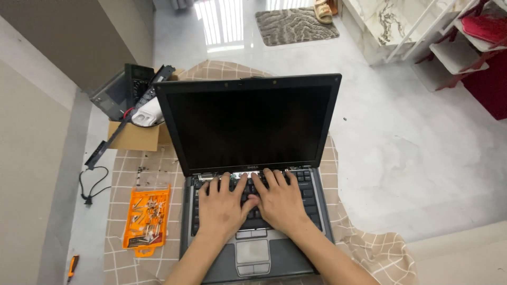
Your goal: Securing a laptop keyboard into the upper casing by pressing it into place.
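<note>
An open grey laptop (252,132) with a dark screen sits on a checked beige cloth (380,253). My left hand (222,206) lies flat on the left half of its black keyboard (307,186), fingers spread toward the top row. My right hand (280,200) lies flat on the right half, fingers spread too, its thumb touching my left thumb over the middle keys. Neither hand holds anything. The touchpad (252,250) shows between my forearms.
An orange tray of screws and bits (146,216) lies left of the laptop. Behind it a cardboard box (134,138) holds black parts and a white piece. A small orange screwdriver (72,265) and a black cable (92,184) lie on the pale floor. A grey mat (296,25) lies far back.
</note>
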